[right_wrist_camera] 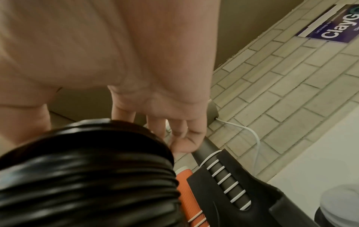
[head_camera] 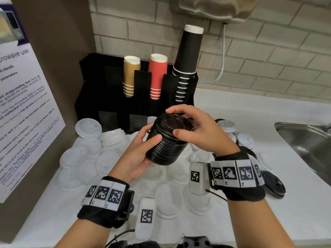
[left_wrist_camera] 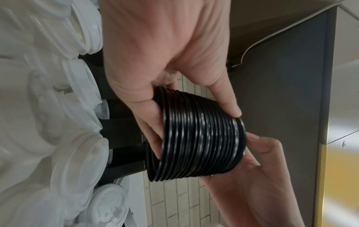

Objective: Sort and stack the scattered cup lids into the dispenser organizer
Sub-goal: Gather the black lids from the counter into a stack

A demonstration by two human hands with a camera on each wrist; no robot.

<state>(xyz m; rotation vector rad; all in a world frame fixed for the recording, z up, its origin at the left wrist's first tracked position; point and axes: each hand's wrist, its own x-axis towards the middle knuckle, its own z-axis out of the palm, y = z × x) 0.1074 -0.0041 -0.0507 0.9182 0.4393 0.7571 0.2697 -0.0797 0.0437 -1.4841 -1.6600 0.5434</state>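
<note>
White worktop (head_camera: 232,111) against a pale brick wall, sink (head_camera: 304,138) at right. Both hands grasp a tall nested stack of black plastic cup lids (head_camera: 167,140), held tilted in the air before the black dispenser organizer (head_camera: 107,97): left hand (head_camera: 141,154) cradling its lower part, right hand (head_camera: 198,129) curled over the top. Upper slots hold gold, red and black paper cups. Many white plastic lids (head_camera: 86,158) lie scattered; judged early, with sorting largely outstanding.

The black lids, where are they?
In the head view, the stack of black lids is in the middle, held by the left hand and right hand, above the white lids.
</note>
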